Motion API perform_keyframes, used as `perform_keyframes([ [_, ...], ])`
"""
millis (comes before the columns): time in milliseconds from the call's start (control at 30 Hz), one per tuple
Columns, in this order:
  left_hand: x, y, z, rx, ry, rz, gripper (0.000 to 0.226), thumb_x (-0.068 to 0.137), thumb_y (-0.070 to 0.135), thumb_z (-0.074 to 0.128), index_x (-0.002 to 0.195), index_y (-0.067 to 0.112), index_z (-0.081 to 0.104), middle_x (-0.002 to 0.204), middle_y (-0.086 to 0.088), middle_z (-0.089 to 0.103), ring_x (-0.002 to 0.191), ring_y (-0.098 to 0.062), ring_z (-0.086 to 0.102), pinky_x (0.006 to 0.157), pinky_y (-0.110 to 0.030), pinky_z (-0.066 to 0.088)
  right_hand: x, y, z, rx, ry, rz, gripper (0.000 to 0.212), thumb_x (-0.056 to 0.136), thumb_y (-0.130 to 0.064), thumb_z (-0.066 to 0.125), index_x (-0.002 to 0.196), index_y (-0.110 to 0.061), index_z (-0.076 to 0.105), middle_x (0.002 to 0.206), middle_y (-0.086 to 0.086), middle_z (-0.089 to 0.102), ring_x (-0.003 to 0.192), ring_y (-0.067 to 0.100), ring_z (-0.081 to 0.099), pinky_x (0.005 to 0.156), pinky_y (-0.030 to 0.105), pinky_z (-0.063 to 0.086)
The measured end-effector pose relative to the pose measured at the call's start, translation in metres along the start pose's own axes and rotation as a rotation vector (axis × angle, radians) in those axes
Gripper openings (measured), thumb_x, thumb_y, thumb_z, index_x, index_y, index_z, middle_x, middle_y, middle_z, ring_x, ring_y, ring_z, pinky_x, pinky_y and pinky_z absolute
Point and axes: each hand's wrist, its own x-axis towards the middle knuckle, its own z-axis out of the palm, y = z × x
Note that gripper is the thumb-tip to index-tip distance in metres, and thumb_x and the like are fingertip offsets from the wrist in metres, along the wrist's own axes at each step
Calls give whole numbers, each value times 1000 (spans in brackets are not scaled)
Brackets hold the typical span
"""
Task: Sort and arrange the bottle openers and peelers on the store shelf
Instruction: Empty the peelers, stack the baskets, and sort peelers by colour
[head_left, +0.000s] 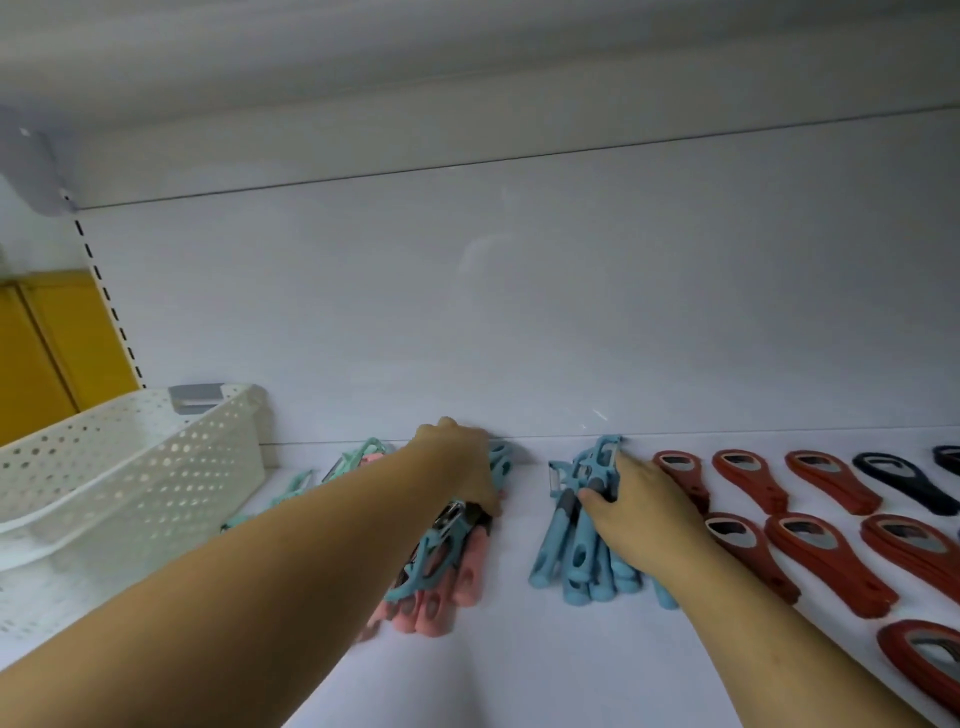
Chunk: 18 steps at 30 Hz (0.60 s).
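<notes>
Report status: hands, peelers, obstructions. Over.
Left hand on pink-and-teal plastic peeler pile, grip unclear. Right hand grips blue plastic peelers. Red plastic bottle openers close alongside.

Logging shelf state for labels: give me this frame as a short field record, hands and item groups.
left hand: over pink peelers, grip hidden
right hand: grips blue peelers
red openers: rows, right of blue peelers
dark openers: far right, back
basket: white, left
</notes>
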Motion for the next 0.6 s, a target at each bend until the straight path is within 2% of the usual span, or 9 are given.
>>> perform_keyframes([
  [167,15,-2,-4,-105,-126,-70,68,75,44,74,126,6,51,123,-10,57,109,-30,56,92,-37,46,0,2,-1,22,-23,-20,31,87,-41,52,106,-17,55,112,4,61,99,23,58,87,38,50],
  [300,20,-4,-9,-80,-108,-84,47,79,31,70,116,5,56,102,-8,56,92,-27,57,84,-33,49,-1,1,-1,18,-41,-14,34,89,-42,51,112,-17,54,118,5,58,103,23,56,89,37,49],
  [433,21,-2,-6,-46,-102,-78,42,81,26,67,115,4,57,96,-8,54,95,-27,60,84,-33,50,-1,2,-1,37,-44,1,34,89,-41,52,111,-16,54,119,6,56,106,24,55,91,37,48],
  [500,23,-3,-3,-83,-74,-105,44,81,24,65,119,4,54,97,-9,54,89,-25,58,82,-32,51,-1,2,0,45,-41,8,33,89,-41,52,111,-16,54,119,6,55,106,24,54,91,38,48],
  [600,25,-5,-1,-173,-38,-141,55,85,22,60,132,5,36,109,-11,54,95,-25,54,80,-30,48,-1,2,0,44,-44,15,36,89,-42,51,113,-15,54,120,7,55,107,24,54,91,39,48],
])
